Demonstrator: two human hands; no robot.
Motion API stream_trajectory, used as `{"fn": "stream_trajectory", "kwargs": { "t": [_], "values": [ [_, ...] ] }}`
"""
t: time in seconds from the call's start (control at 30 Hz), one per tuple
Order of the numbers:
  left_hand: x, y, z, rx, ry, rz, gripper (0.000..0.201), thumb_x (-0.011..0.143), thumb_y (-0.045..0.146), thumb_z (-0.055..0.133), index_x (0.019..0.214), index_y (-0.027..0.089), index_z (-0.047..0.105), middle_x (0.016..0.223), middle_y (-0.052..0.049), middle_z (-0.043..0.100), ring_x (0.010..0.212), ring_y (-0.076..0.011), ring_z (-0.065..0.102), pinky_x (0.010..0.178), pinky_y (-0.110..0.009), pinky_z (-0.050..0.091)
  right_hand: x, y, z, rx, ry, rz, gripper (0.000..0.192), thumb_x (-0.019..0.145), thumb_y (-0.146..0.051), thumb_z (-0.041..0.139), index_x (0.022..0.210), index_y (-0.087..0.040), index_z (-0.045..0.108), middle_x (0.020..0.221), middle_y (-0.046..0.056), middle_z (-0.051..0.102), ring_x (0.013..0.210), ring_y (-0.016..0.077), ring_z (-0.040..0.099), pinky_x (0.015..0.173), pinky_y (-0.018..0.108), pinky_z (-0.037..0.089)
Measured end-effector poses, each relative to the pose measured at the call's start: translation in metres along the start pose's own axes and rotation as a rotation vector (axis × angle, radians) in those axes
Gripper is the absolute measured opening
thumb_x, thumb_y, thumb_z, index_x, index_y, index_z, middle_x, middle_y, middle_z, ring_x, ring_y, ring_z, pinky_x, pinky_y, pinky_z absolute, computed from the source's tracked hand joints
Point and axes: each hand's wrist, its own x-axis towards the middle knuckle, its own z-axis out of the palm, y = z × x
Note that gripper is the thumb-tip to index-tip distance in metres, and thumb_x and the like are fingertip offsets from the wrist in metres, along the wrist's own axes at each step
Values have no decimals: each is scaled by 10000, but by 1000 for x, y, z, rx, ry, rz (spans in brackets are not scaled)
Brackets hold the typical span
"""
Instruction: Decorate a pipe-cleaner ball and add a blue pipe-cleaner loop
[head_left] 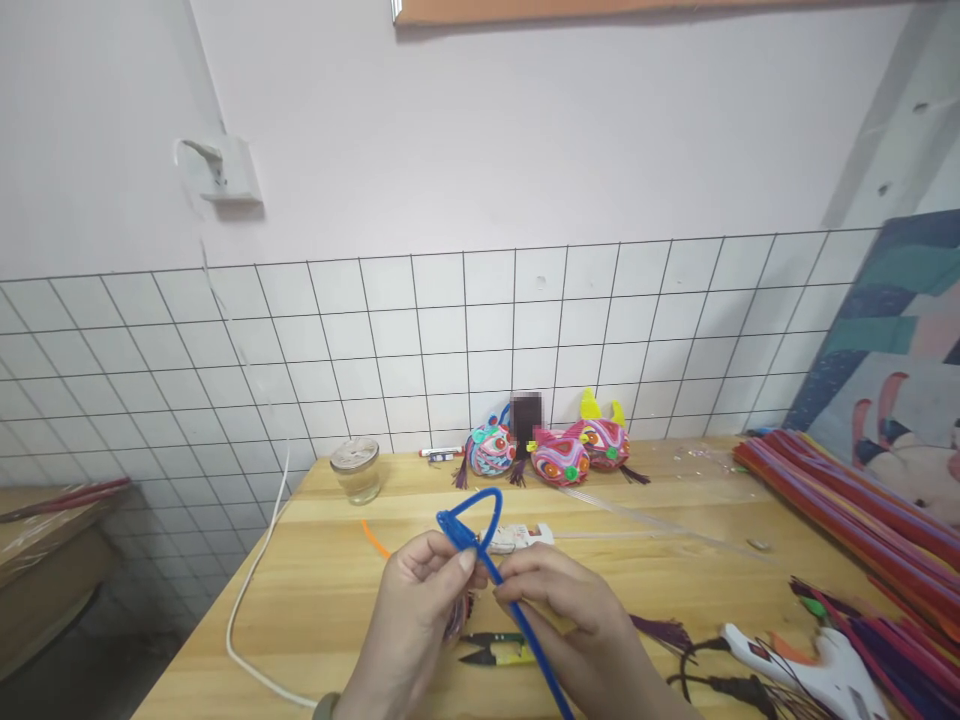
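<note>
A blue pipe cleaner [497, 505] is bent into a pointed loop, and its long tail runs down to the lower right. My left hand [421, 600] pinches the base of the loop between thumb and fingers. Close beside it, my right hand [574, 620] has its thumb and fingers closed on the tail. Beneath my hands lie thread snips [495, 655] with dark blades and a yellow part. A round striped piece [456, 618] is mostly hidden behind my left hand. Past the loop lies a small white packet [521, 538].
Three colourful decorated heads with tassels [561, 462] stand by the tiled wall. A glass jar [356, 470] is at the back left. A white glue gun [810, 665] with black cords and bundled pipe cleaners [847, 520] lie right. A white cable [251, 590] crosses the table's left side.
</note>
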Motion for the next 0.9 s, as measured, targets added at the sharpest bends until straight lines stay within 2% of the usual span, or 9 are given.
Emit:
{"fn": "stream_trajectory", "kwargs": {
  "t": [0.1,0.2,0.3,0.37,0.47,0.53,0.73,0.83,0.9],
  "values": [
    [0,0,0,6,-5,17,163,616,250,732,587,149,607,511,-15,632,477,-102,552,504,-205,419,-1,-1,-1,56,3,44,252,820,-118,469,858,-252,680,829,61,668,782,182,609,710,294,485],
    [0,-3,-3,42,3,16,170,608,259,736,587,148,609,514,-13,629,455,-93,534,458,-187,389,-3,-3,0,214,64,295,151,823,-192,511,883,-213,648,836,65,646,776,183,601,719,307,480],
    [0,-6,-4,96,-4,1,196,613,296,727,587,146,605,492,-6,614,358,-56,434,365,-165,287,-5,-5,4,384,55,458,319,761,-241,616,1076,-205,582,804,35,613,670,147,572,643,281,480],
    [-2,-7,-2,113,-22,-8,199,601,304,733,589,144,615,509,-14,621,377,-60,440,376,-166,295,-4,-7,6,369,25,462,327,722,-224,651,1046,-203,605,742,7,585,628,129,531,623,264,463],
    [-5,-5,4,79,-48,-18,197,568,309,746,589,149,632,519,-25,627,447,-106,512,449,-203,381,-2,-12,5,288,-11,457,97,728,-206,619,814,-189,660,678,-6,539,610,126,484,596,249,433],
    [-7,-4,8,56,-44,-26,188,556,304,749,590,153,643,500,-22,621,445,-118,519,491,-233,413,-1,-15,4,269,-16,444,63,732,-208,602,755,-188,656,662,-8,521,604,128,467,588,246,423],
    [-9,-2,9,16,-66,-56,197,542,303,762,627,146,678,494,-14,615,423,-91,493,526,-232,415,-2,-14,6,312,9,421,141,736,-237,607,860,-201,664,661,-7,523,592,126,449,580,239,416],
    [-8,-2,8,-7,-78,-60,195,550,282,763,669,144,693,513,-16,620,433,-84,497,494,-205,388,-4,-11,10,407,42,451,141,732,-272,624,848,-203,663,648,-12,513,575,118,447,573,241,415],
    [-8,-2,7,-22,-96,-65,170,561,277,759,634,145,678,508,-15,616,433,-84,498,454,-187,353,-5,-9,13,466,56,486,208,726,-279,637,920,-206,654,646,-18,509,577,115,454,574,243,413]
  ]
}}
